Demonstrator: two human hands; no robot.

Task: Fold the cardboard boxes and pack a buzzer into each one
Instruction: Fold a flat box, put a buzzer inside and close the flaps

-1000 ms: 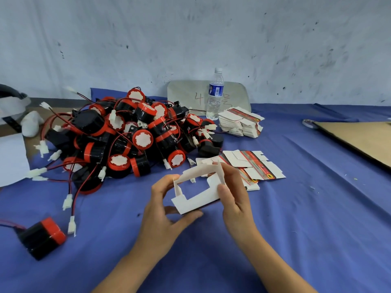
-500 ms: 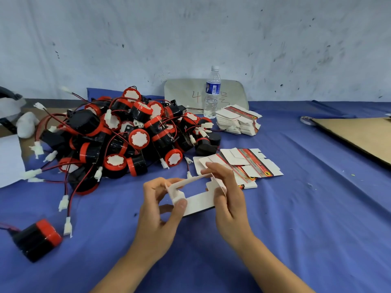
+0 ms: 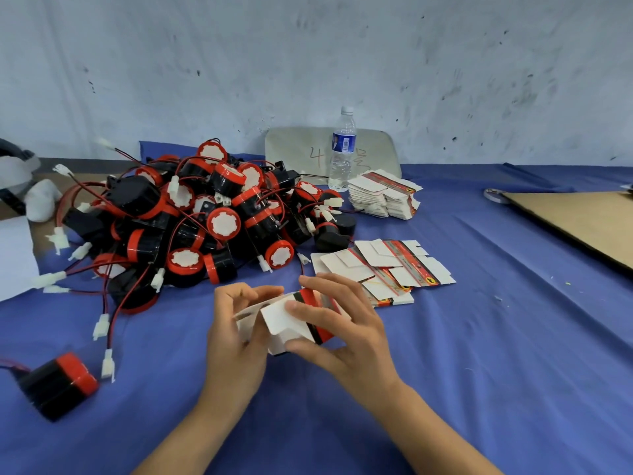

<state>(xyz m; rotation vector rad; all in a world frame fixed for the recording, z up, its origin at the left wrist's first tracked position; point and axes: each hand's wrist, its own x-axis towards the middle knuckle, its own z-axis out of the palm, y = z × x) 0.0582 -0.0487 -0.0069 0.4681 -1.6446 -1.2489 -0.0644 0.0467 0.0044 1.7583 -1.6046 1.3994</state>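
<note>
A small white cardboard box [image 3: 286, 323] with a red and black stripe is held between both hands just above the blue cloth. My left hand [image 3: 233, 341] grips its left end. Its right side is covered by my right hand [image 3: 346, 327], whose fingers press on its flaps. Behind them lies a big pile of black and red buzzers [image 3: 191, 221] with red wires and white plugs. One lone buzzer [image 3: 56, 383] lies at the near left. Flat box blanks [image 3: 387, 265] lie just right of the pile, and a stack of more blanks [image 3: 383, 197] sits farther back.
A water bottle [image 3: 342, 149] stands at the back against a grey board [image 3: 298, 149]. A brown cardboard sheet [image 3: 582, 221] lies at the far right with a tape roll [image 3: 495, 195] beside it. White paper [image 3: 13, 255] lies at the left edge. A wall bounds the back.
The box has gone from an open white frame to a more closed shape with its red stripe showing. My right hand has moved over its top and both hands have drawn together.
</note>
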